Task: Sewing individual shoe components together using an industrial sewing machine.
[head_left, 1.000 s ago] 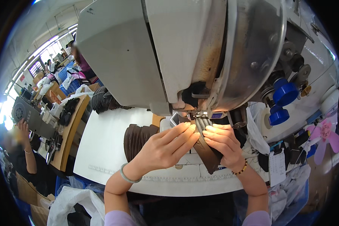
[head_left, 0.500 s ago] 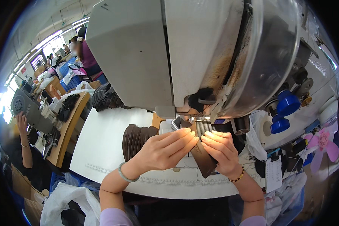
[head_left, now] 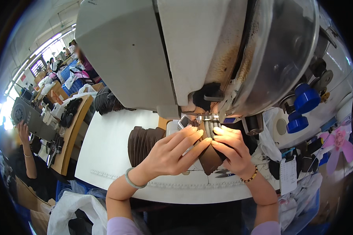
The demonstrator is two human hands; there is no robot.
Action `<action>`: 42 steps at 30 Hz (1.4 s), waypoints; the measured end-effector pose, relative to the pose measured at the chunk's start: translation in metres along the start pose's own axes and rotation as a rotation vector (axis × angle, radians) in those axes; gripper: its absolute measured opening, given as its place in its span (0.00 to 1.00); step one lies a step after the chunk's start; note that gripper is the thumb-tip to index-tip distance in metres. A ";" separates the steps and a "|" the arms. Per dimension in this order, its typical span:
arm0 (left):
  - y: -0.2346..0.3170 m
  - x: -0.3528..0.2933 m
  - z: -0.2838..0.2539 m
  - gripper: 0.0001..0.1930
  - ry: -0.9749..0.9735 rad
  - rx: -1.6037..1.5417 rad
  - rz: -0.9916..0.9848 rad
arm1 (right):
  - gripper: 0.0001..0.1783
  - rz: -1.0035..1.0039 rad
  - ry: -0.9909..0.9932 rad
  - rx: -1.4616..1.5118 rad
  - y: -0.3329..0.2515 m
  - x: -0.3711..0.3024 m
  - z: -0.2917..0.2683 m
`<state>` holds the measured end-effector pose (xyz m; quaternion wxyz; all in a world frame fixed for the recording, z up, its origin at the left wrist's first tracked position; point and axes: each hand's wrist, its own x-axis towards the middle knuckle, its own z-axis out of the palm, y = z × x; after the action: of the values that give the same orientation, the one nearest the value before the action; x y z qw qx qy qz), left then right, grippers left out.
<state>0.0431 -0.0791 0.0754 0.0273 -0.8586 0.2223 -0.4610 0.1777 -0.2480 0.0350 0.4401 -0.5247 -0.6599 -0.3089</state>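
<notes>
A brown leather-like piece (head_left: 209,161) lies under the lit needle area of a sewing machine (head_left: 125,55), its pointed end toward me. Along its upper part runs a dark grey ribbed strip (head_left: 208,128). My left hand (head_left: 170,152) presses its bunched fingertips on the piece's left side, just before the metal presser foot (head_left: 211,117). From the right, my right hand (head_left: 234,152) pinches the strip and the piece's edge. The fingertips of both hands nearly meet. Left of my left hand stands a row of stacked brown pieces (head_left: 142,145).
Thread snips (head_left: 225,174) lie near my right wrist on the white table (head_left: 110,156). Dark rolled pieces (head_left: 108,101) sit at the back left. Blue knobs (head_left: 305,98) and a pink fan (head_left: 340,143) are at the right. A co-worker's hand (head_left: 23,133) shows far left.
The brown piece has turned so that its pointed end lies farther left, uncovering the snips. My right fingers have shifted up along the strip. The whole view has moved slightly.
</notes>
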 end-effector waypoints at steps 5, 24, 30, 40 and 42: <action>-0.003 0.001 -0.003 0.19 -0.021 -0.067 -0.009 | 0.20 -0.050 0.019 -0.019 0.002 0.006 -0.003; 0.012 0.005 -0.008 0.18 -0.060 0.008 0.011 | 0.14 -0.014 -0.005 -0.154 -0.005 0.006 -0.007; 0.008 0.004 -0.007 0.18 -0.081 0.024 0.027 | 0.15 -0.024 -0.012 -0.183 -0.001 0.006 -0.005; -0.001 0.003 -0.003 0.22 -0.012 -0.123 -0.099 | 0.18 0.033 -0.019 -0.221 -0.006 0.006 -0.002; 0.008 0.004 -0.005 0.22 -0.037 -0.129 -0.132 | 0.17 0.008 0.005 -0.212 -0.003 0.006 -0.002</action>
<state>0.0384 -0.0869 0.0798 -0.0545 -0.8797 0.1939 -0.4307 0.1751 -0.2481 0.0416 0.3851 -0.5702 -0.6202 -0.3767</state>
